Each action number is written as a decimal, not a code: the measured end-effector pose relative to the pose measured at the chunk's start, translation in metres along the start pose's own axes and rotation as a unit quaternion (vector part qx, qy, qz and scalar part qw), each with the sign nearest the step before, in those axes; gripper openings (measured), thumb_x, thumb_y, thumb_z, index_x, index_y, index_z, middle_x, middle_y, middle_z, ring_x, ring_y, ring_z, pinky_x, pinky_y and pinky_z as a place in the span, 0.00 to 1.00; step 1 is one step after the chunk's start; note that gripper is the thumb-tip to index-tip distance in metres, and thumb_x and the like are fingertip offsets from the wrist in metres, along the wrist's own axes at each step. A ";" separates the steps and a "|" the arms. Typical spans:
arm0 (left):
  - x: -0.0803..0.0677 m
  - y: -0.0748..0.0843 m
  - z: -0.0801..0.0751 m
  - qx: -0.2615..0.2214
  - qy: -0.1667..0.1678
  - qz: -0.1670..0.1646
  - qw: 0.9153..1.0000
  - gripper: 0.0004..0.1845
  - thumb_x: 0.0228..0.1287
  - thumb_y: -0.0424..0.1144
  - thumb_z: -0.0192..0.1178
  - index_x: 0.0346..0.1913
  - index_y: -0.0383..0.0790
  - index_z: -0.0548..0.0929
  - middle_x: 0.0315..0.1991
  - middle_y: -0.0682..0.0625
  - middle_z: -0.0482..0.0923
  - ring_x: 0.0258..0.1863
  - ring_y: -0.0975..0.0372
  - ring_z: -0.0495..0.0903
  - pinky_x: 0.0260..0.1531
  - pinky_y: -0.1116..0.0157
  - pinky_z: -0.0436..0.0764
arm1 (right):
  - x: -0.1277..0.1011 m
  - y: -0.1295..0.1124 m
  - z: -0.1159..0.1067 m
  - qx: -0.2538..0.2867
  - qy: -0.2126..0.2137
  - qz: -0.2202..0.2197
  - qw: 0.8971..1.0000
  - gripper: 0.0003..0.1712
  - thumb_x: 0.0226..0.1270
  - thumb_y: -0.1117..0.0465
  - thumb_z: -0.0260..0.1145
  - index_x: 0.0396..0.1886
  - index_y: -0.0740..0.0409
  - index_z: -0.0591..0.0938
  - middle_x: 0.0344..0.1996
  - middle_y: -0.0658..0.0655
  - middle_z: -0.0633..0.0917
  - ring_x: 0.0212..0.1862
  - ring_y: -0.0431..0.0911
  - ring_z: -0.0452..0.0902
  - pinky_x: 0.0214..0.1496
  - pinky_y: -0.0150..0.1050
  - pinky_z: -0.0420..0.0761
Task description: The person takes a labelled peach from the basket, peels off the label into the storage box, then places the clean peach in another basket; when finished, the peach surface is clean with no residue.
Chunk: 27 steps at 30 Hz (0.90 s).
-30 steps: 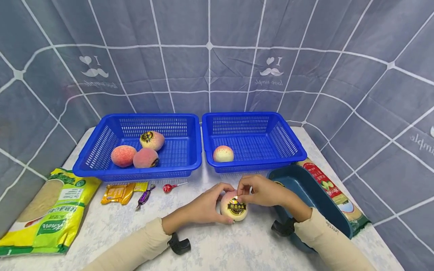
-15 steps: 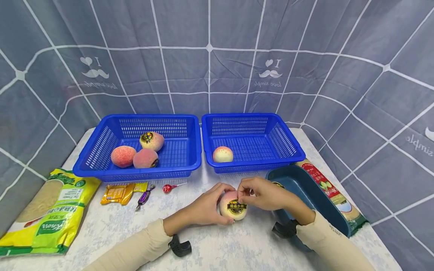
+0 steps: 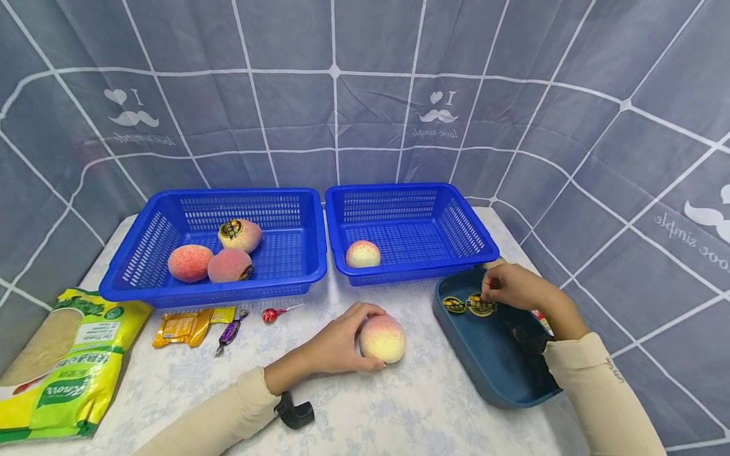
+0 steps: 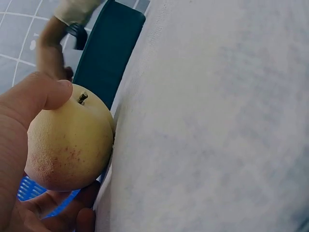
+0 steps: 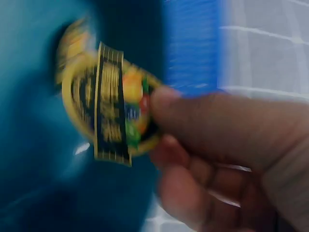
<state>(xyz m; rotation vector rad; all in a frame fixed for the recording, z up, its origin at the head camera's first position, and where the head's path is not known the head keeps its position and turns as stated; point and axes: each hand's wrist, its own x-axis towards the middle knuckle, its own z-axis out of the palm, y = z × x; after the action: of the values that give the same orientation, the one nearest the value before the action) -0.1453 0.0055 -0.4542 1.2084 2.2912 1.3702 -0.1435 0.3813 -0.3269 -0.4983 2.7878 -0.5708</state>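
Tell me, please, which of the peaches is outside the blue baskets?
The peach on the table, gripped by the left hand. The other four lie in baskets: three in the left basket, one in the right basket.

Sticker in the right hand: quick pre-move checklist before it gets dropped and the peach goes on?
1. Sticker pinched in the right hand: ok, the wrist view shows fingertips on its edge.
2. Sticker over the dark blue tray: ok; another sticker already lies there.
3. Sticker free of the tray floor: cannot tell, the wrist view is blurred.
4. Peach bare of label: ok on the sides shown; underside hidden.
5. Left hand grips the peach on the table: ok.
6. Right basket has room: ok, one peach inside.
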 end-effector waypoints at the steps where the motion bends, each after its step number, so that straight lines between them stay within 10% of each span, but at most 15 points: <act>1: 0.000 0.000 -0.001 0.001 0.001 -0.001 1.000 0.43 0.49 0.51 0.79 0.67 0.54 0.69 0.58 0.57 0.70 0.49 0.63 0.77 0.48 0.61 0.80 | 0.003 0.007 0.004 -0.017 0.004 0.009 1.000 0.07 0.66 0.67 0.70 0.27 0.55 0.83 0.26 0.45 0.79 0.28 0.40 0.70 0.29 0.37 0.73; 9: -0.002 0.001 0.000 0.001 -0.001 -0.011 1.000 0.43 0.48 0.51 0.80 0.67 0.54 0.68 0.56 0.57 0.70 0.47 0.63 0.76 0.47 0.61 0.79 | 0.017 0.019 0.035 -0.161 0.073 0.115 0.978 0.10 0.53 0.67 0.73 0.19 0.52 0.81 0.19 0.49 0.76 0.24 0.48 0.72 0.22 0.49 0.75; 15: -0.002 0.002 -0.001 -0.002 0.005 -0.010 1.000 0.43 0.48 0.50 0.80 0.66 0.53 0.69 0.56 0.57 0.71 0.48 0.62 0.76 0.47 0.60 0.80 | 0.023 0.019 0.057 -0.231 0.158 0.109 0.954 0.20 0.53 0.73 0.64 0.11 0.52 0.69 0.13 0.53 0.71 0.18 0.53 0.70 0.17 0.55 0.74; 27: -0.002 0.001 0.002 -0.007 0.009 0.001 1.000 0.43 0.47 0.50 0.81 0.65 0.50 0.69 0.58 0.55 0.71 0.50 0.62 0.77 0.49 0.61 0.80 | 0.024 0.011 0.065 -0.309 0.174 0.106 0.929 0.20 0.57 0.71 0.69 0.12 0.54 0.72 0.17 0.60 0.80 0.19 0.59 0.77 0.17 0.58 0.77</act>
<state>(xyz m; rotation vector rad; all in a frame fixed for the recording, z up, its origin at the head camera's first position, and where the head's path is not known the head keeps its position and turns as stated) -0.1425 0.0052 -0.4548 1.1991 2.2888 1.4022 -0.1484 0.3598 -0.3940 -0.2069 3.2835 0.3209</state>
